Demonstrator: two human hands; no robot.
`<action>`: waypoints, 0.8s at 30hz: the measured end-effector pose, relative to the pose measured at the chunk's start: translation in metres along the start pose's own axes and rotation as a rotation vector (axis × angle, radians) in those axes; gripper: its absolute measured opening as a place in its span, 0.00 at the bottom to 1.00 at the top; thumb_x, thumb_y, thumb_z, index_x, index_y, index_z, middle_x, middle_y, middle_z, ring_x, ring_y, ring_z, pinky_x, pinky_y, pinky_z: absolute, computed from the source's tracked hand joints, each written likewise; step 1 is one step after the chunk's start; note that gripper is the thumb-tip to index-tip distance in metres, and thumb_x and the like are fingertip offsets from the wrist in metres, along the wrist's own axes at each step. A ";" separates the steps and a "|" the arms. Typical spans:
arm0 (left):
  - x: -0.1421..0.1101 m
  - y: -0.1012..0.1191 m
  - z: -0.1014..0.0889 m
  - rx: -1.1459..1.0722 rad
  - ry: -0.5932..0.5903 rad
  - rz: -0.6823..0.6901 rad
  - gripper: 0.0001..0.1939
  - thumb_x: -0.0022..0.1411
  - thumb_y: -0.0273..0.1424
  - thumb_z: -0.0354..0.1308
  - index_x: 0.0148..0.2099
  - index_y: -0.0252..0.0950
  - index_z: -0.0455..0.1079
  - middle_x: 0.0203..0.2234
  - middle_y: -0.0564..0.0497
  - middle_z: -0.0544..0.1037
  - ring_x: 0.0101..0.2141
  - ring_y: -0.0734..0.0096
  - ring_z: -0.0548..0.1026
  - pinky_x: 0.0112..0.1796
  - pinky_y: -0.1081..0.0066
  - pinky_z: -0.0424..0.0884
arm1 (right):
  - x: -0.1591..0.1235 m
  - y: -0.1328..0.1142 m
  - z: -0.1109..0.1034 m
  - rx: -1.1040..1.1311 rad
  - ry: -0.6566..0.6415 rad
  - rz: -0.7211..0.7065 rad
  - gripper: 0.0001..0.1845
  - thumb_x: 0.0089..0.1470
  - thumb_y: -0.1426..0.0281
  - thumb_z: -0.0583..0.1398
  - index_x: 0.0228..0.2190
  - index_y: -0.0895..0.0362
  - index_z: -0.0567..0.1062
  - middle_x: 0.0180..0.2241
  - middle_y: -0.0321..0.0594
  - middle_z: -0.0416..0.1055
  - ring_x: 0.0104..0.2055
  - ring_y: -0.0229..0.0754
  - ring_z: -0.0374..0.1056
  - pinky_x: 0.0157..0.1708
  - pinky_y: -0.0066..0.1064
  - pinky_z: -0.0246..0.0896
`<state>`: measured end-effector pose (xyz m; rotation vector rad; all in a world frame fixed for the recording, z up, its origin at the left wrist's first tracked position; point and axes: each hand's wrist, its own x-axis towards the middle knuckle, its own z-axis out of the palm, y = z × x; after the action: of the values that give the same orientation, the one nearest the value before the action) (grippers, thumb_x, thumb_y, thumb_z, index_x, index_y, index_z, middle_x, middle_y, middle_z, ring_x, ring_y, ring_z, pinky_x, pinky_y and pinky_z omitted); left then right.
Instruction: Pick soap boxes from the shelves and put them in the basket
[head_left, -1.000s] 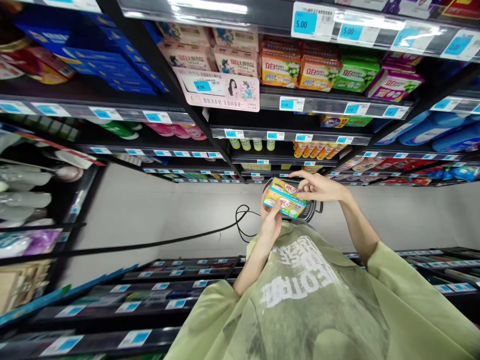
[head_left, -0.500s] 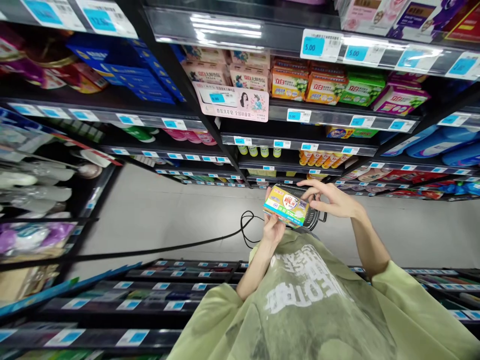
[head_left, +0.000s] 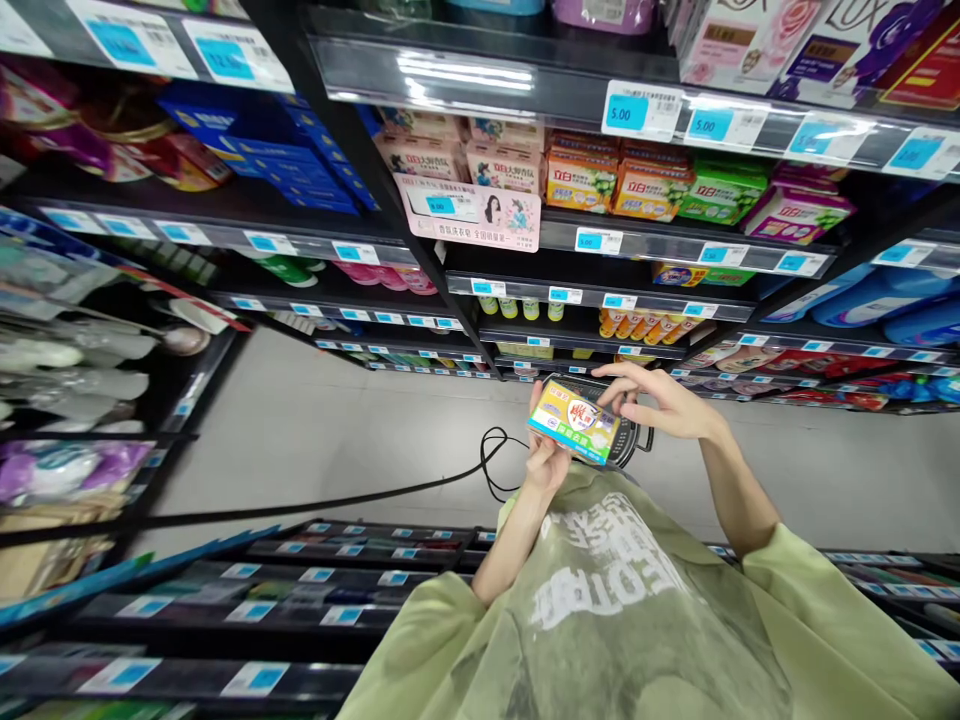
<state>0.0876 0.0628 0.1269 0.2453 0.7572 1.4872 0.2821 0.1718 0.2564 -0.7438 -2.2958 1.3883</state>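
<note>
My left hand (head_left: pixel 545 457) holds a small yellow and green boxed pack (head_left: pixel 576 432) from below, fingers curled round its near end. My right hand (head_left: pixel 654 402) reaches in from the right, thumb and fingertips pinched on the pack's far top corner. Under the pack sits a black shopping basket (head_left: pixel 628 442), mostly hidden behind it. Both sleeves and the shirt below are pale green.
Store shelves with blue price tags rise ahead, holding boxed soap packs (head_left: pixel 651 187) in orange, green and pink. A pink promotional sign (head_left: pixel 472 210) hangs on one shelf edge. A black cable (head_left: pixel 390 492) runs across the grey floor. More shelving lines the left side and near edge.
The view has tilted up slightly, so the shelves sit lower in frame. Both hands keep the pack, which has turned a little flatter toward me.
</note>
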 end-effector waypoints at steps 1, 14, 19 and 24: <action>0.000 -0.001 0.000 -0.006 0.000 0.001 0.63 0.38 0.57 0.82 0.75 0.55 0.64 0.72 0.43 0.71 0.70 0.35 0.68 0.62 0.46 0.74 | 0.000 0.000 0.000 -0.003 0.002 -0.002 0.31 0.74 0.50 0.57 0.67 0.53 0.67 0.46 0.45 0.85 0.41 0.43 0.80 0.40 0.33 0.73; 0.003 0.001 0.003 0.021 -0.039 0.021 0.60 0.38 0.56 0.83 0.72 0.55 0.68 0.72 0.44 0.71 0.71 0.35 0.67 0.65 0.45 0.71 | -0.001 0.027 0.004 0.108 0.036 0.112 0.32 0.73 0.49 0.58 0.67 0.54 0.68 0.50 0.47 0.83 0.43 0.42 0.78 0.37 0.31 0.71; 0.004 0.003 0.002 0.065 -0.081 0.051 0.60 0.37 0.57 0.84 0.71 0.49 0.69 0.70 0.43 0.72 0.71 0.32 0.66 0.62 0.50 0.75 | -0.001 0.063 0.020 0.297 -0.110 0.293 0.38 0.69 0.40 0.58 0.64 0.54 0.73 0.54 0.48 0.81 0.49 0.46 0.78 0.44 0.36 0.76; 0.013 -0.011 -0.013 0.014 -0.087 0.139 0.58 0.39 0.50 0.85 0.70 0.49 0.68 0.64 0.41 0.77 0.64 0.39 0.75 0.59 0.54 0.77 | -0.002 0.087 0.048 0.554 -0.069 0.310 0.50 0.49 0.38 0.73 0.64 0.52 0.74 0.68 0.49 0.71 0.65 0.54 0.70 0.64 0.44 0.68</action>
<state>0.0877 0.0700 0.1067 0.3768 0.6921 1.5920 0.2797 0.1703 0.1571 -0.8909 -1.7435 2.0905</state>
